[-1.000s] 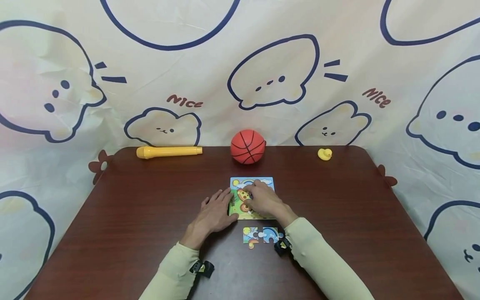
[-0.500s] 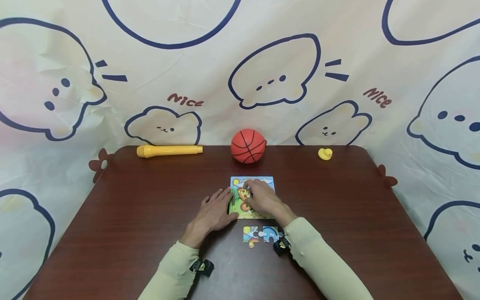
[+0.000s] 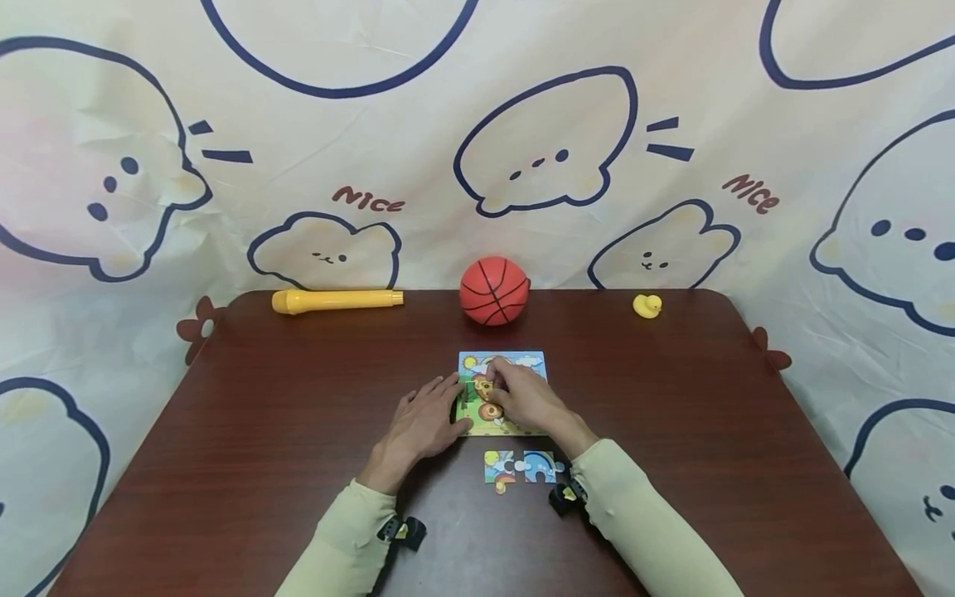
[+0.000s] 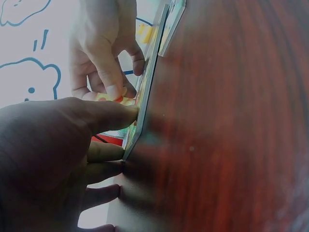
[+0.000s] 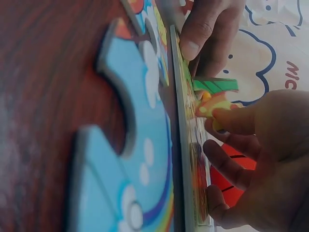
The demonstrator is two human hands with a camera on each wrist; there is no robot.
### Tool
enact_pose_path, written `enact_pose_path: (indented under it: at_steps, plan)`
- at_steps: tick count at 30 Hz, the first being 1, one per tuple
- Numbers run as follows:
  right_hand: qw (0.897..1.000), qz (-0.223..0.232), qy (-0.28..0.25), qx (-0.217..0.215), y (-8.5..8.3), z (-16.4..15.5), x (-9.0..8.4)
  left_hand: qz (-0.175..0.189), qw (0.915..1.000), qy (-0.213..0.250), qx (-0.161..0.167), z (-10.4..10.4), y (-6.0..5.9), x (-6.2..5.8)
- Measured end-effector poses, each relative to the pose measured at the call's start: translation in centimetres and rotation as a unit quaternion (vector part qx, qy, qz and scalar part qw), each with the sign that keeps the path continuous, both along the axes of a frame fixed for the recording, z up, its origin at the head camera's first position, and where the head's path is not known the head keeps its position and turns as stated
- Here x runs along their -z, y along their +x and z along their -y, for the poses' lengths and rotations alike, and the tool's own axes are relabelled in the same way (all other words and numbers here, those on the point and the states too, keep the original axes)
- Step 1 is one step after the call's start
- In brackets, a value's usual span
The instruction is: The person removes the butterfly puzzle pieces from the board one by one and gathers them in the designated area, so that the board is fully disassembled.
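Note:
A colourful jigsaw board lies flat on the table in front of the person. My right hand is over its middle, pinching an orange and yellow puzzle piece between thumb and fingers, tilted up from the board. In the right wrist view, a green piece stands up beside it. My left hand rests at the board's left side with fingers stretched out; its thumb touches the board's near edge. Two loose jigsaw pieces lie nearer the person: one with a sun, one blue with a rainbow.
Along the table's far edge are a yellow toy microphone, a red basketball and a yellow rubber duck. A pale curtain printed with cartoon figures hangs behind the brown table.
The piece in my right hand has turned a little, and that hand and wrist have shifted slightly to the right. My left hand has barely moved.

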State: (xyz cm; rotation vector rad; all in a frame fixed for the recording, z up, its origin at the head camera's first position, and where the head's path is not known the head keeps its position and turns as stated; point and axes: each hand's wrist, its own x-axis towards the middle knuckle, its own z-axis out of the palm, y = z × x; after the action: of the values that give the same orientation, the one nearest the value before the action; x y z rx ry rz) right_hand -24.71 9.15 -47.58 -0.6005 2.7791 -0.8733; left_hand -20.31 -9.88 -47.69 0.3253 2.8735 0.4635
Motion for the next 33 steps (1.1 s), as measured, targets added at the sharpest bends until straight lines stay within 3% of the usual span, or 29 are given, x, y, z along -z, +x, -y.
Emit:
enact_pose_path:
  at_steps: [12, 20, 33]
  plan:
    - [0.998, -0.002, -0.061, 0.022, 0.4, -1.2, -0.3, 0.000, 1.0000, 0.004, 0.001, -0.1, 0.1, 0.0]
    - [0.996, -0.027, -0.076, 0.031, 2.0, -2.3, -1.0, 0.003, 0.9999, 0.010, -0.003, -0.1, 0.0, 0.1]
    - [0.997, -0.029, -0.077, -0.001, 4.8, -3.7, -1.2, -0.003, 0.9998, 0.016, -0.006, 0.0, 0.1, 0.0]
